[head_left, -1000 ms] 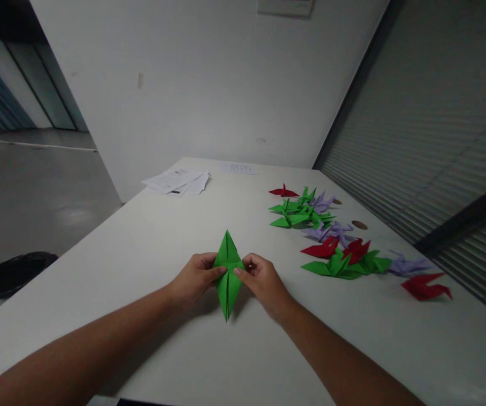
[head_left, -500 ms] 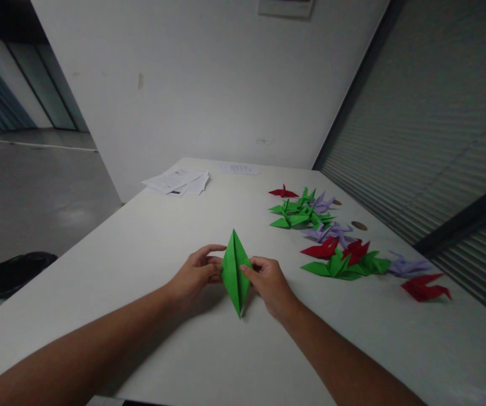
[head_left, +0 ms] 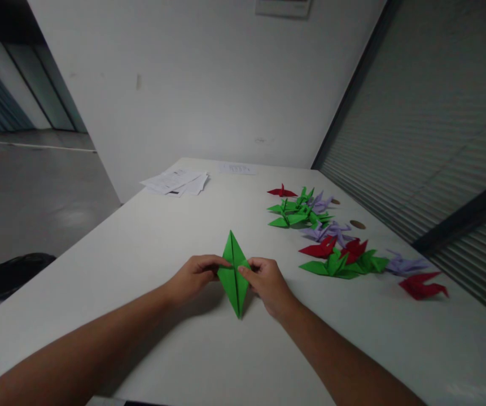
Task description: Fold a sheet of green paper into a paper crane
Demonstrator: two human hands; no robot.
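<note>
Green folded paper (head_left: 234, 273) between both hands

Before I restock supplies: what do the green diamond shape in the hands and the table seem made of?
Green diamond: thin matte coloured paper, judging by its sharp creases and centre fold. Table: smooth white top with a soft sheen, possibly laminate; can't tell for sure.

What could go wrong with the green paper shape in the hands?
The green diamond fold is pinched at its middle by the left hand and right hand, so a hard squeeze might crease it crooked or tear it. The right hand is also near the finished paper cranes, and a wide sweep could knock them across the table.
</note>
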